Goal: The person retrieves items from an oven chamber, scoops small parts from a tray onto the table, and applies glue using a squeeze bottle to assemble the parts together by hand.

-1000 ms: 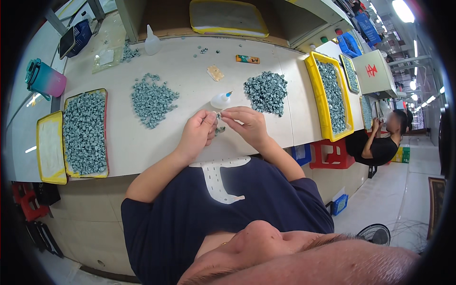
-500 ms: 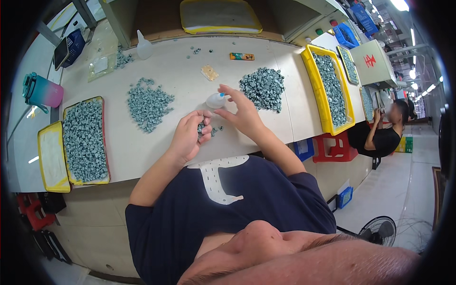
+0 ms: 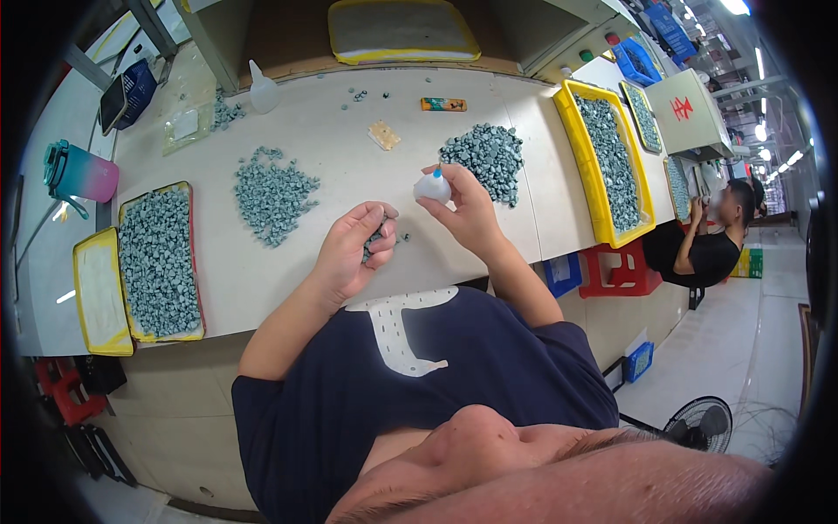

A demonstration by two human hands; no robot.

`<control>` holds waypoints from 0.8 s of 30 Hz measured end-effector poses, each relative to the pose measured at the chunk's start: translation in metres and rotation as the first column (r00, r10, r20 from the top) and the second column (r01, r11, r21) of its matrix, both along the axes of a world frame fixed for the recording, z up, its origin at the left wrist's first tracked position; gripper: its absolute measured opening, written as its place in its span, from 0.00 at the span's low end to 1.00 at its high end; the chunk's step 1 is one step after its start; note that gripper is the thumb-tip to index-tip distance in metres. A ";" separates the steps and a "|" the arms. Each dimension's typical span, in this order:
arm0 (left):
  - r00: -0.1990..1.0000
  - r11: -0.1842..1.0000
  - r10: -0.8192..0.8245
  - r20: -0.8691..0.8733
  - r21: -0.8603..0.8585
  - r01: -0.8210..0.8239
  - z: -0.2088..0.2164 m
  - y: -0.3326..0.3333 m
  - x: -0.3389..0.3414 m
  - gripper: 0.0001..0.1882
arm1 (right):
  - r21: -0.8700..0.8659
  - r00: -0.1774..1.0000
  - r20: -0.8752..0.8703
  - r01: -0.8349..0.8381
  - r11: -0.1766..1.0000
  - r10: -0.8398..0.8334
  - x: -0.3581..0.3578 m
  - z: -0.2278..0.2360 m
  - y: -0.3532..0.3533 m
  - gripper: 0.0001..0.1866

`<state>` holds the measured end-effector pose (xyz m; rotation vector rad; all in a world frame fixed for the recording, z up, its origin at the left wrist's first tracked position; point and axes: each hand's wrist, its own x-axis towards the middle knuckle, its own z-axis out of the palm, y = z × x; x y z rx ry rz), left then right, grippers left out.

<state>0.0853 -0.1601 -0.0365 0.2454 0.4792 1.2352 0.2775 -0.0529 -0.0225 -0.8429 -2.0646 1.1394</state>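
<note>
My right hand (image 3: 471,210) grips a small white squeeze bottle (image 3: 431,189) with a blue tip, raised above the table. Curled fingers of my left hand (image 3: 353,249) hold several small grey-green pieces (image 3: 370,248), partly hidden in the palm. A few loose pieces lie on the table beside that hand. To its left spreads a loose heap of lighter grey-green pieces (image 3: 272,194). Beyond my right hand is a denser, darker heap (image 3: 491,162).
At left stand a tray full of pieces (image 3: 159,262), a yellow-rimmed tray (image 3: 105,293) and a teal-pink bottle (image 3: 80,179). A yellow bin (image 3: 602,162) of pieces stands at right. Farther back are a white nozzle bottle (image 3: 262,89) and a small box (image 3: 443,104). A person (image 3: 711,236) sits at right.
My right hand has closed on the white squeeze bottle and lifted it off the table, moving it to the right. My left hand stays nearly in place with its pieces.
</note>
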 end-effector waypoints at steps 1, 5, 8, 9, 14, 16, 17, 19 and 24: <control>1.000 1.000 0.006 0.027 0.004 -0.006 -0.001 0.000 0.000 0.13 | -0.004 1.000 0.008 0.007 1.000 -0.007 0.002 0.001 -0.001 0.19; 0.999 0.997 0.048 -0.008 -0.061 -0.049 0.004 0.003 0.003 0.13 | -0.014 1.000 -0.011 0.025 1.000 -0.025 0.004 0.003 -0.004 0.20; 1.000 0.996 0.026 0.010 -0.085 -0.025 0.009 0.004 0.004 0.13 | -0.014 1.000 0.018 0.025 1.000 -0.025 0.006 0.003 -0.004 0.20; 0.999 0.995 0.045 -0.003 -0.086 -0.045 0.009 0.004 0.005 0.13 | -0.013 1.000 0.016 0.026 1.000 -0.026 0.006 0.003 -0.004 0.20; 0.997 0.994 0.080 0.010 -0.076 -0.079 0.000 0.004 0.003 0.12 | 0.058 0.999 0.040 0.003 0.998 -0.005 0.006 0.006 -0.007 0.20; 0.996 0.994 0.075 0.051 -0.085 -0.070 0.000 0.005 0.002 0.11 | 0.069 1.000 0.031 -0.002 0.998 0.000 0.006 0.005 -0.006 0.20; 0.996 0.994 0.074 0.049 -0.084 -0.070 0.001 0.005 0.003 0.11 | 0.079 1.000 0.024 -0.007 0.997 0.005 0.006 0.005 -0.006 0.21; 0.992 0.984 0.124 0.032 -0.136 -0.119 0.004 0.006 0.006 0.10 | 0.079 1.000 0.017 -0.009 0.997 0.008 0.007 0.003 -0.005 0.21; 0.985 0.974 0.173 -0.009 -0.146 -0.172 0.000 0.007 0.007 0.10 | 0.066 1.000 0.021 -0.006 0.998 0.005 0.007 0.001 -0.006 0.21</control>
